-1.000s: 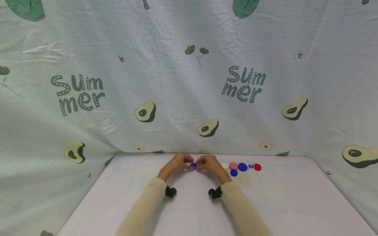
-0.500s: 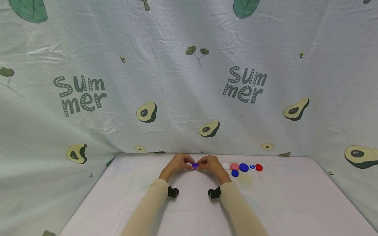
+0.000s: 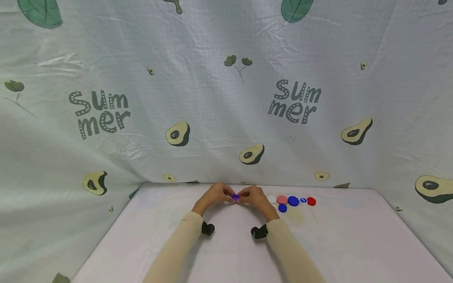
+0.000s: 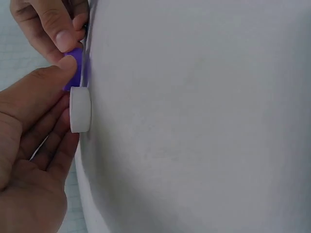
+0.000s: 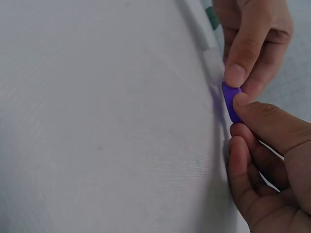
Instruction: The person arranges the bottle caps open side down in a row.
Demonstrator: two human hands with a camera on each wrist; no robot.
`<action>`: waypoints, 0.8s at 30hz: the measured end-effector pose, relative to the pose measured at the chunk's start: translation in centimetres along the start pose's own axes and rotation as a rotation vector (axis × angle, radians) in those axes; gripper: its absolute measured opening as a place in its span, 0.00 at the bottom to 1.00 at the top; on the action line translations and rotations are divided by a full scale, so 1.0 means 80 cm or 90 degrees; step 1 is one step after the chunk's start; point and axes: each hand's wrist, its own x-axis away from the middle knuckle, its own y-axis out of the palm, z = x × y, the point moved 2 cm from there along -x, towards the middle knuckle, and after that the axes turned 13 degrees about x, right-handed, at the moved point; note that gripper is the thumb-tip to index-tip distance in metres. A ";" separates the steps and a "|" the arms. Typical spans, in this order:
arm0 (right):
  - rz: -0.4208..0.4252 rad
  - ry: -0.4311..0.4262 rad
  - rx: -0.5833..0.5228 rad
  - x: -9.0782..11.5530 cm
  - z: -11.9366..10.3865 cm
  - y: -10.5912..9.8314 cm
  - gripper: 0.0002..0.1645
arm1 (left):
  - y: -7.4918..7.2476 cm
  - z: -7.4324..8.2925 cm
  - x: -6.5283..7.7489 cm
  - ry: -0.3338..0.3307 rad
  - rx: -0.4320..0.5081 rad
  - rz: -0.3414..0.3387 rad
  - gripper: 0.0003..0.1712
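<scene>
Both hands meet at a small purple bottle cap (image 3: pixel 235 198) near the table's far edge. My left hand (image 3: pixel 216 193) pinches the cap from the left, its thumb lying against the purple side in the left wrist view. From the other side, my right hand (image 3: pixel 253 195) holds it between thumb and fingers. The fingertips cover much of the cap. Beside the left fingers, a white bottle cap (image 4: pixel 80 109) stands close to the purple one. In the right wrist view, the purple cap (image 5: pixel 231 101) shows as a narrow curved band between the two thumbs.
To the right of my right hand lies a group of caps: a white one (image 3: pixel 271 199), a pink one (image 3: pixel 282 200), a large blue one (image 3: pixel 293 201), a smaller blue one (image 3: pixel 282 208), a blue-and-white one (image 3: pixel 303 200) and a red one (image 3: pixel 311 201). A printed cloth (image 3: pixel 212 98) hangs behind the table.
The head view has shifted slightly, moving everything a little to the right. Both hands stay at the purple cap, with their fingertips covering a bit more of it now.
</scene>
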 end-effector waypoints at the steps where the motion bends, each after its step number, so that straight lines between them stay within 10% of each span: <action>1: -0.002 -0.001 -0.007 0.001 0.000 -0.001 0.10 | -0.001 0.002 0.000 -0.001 0.003 -0.001 0.11; 24: 0.009 -0.093 -0.044 0.040 -0.012 -0.059 0.14 | -0.005 0.053 0.021 0.084 0.030 0.006 0.15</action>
